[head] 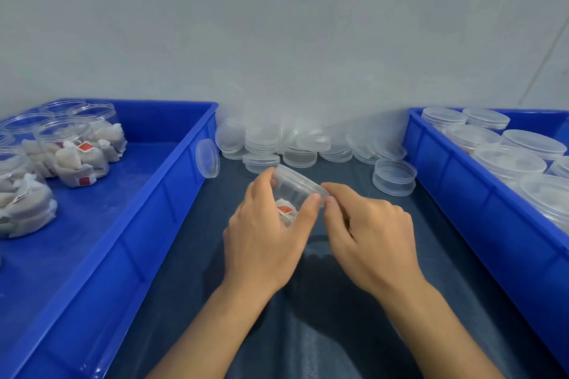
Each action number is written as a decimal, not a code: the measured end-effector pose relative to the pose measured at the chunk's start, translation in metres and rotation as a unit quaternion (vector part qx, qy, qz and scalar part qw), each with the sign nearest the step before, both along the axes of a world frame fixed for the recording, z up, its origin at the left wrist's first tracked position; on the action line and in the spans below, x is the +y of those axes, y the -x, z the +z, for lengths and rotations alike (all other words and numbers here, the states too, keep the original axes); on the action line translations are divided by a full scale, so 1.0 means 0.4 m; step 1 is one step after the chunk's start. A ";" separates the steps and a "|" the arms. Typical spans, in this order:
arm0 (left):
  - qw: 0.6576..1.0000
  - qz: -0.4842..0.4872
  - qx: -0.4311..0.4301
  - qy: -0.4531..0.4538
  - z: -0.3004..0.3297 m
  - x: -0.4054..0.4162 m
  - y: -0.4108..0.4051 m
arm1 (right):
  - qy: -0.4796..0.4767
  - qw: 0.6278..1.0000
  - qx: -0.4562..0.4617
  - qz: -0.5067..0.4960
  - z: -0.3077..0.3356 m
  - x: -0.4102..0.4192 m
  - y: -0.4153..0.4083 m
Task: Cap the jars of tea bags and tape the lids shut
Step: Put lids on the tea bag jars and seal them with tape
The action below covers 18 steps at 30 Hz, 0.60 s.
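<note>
Clear jar [291, 194] of tea bags, lidded, held above the dark table [338, 332] between the two blue bins — tilted, its axis leaning away and to the left, lid [300, 180] facing up and toward the far wall, base toward the person. Red-tagged tea bag [284, 210] visible through the wall, low in the jar.

Left hand [264, 237] wrapped round the jar from the near-left side: fingers curled over the far-left edge of the lid, thumb pressed against the lid's right rim. Right hand [369, 234] just beside the jar on the right, thumb and forefinger pinched together at the lid's rim, touching the left thumb tip; whether anything sits in that pinch cannot be told.

Behind the jar, against the wall, a heap of loose clear lids [295, 144]. In the left bin [138, 224], open jars of tea bags [74, 154]; in the right bin [462, 178], capped jars [508, 160] — packed close.
</note>
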<state>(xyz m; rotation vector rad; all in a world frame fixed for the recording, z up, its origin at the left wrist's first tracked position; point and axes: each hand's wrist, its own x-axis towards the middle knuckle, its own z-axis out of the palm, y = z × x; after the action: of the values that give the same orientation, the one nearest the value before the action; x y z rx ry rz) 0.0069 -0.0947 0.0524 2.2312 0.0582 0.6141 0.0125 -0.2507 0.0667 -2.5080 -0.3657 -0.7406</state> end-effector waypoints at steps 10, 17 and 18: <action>0.997 0.026 0.007 0.077 -0.012 0.033 -0.028 | -0.106 0.981 0.079 0.141 -0.003 -0.030 -0.017; 0.999 0.000 0.001 0.040 -0.019 0.036 -0.031 | -0.047 0.995 0.042 0.082 0.001 -0.047 -0.024; 0.999 -0.003 -0.001 0.040 -0.020 0.037 -0.031 | -0.048 0.995 0.042 0.080 0.000 -0.048 -0.026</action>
<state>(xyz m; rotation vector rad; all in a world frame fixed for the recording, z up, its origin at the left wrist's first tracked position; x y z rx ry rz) 0.0195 -0.0799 0.0443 2.1526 0.0747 0.6004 0.0229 -0.2700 0.0668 -2.3781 -0.4827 -0.5740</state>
